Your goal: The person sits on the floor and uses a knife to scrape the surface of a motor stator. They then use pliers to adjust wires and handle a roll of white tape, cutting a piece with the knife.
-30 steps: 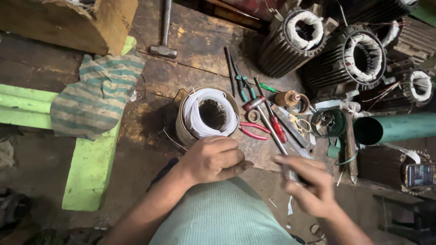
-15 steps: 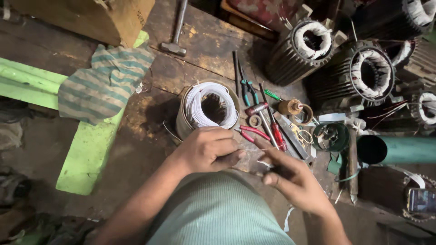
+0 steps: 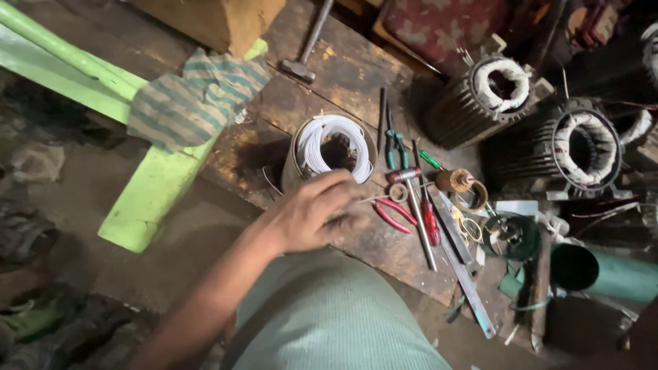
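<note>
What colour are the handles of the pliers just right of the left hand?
Red: the pliers show best in the head view.

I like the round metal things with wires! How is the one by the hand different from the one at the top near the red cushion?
The small motor core by the left hand stands upright, opening upward, with smooth sides; the ribbed motor housing leans on its side and has fins around it. The small core's white winding looks neat and clean; the ribbed housing's looks greyer and rougher. Both are round, hollow, with pale windings inside, on the wooden board.
</note>
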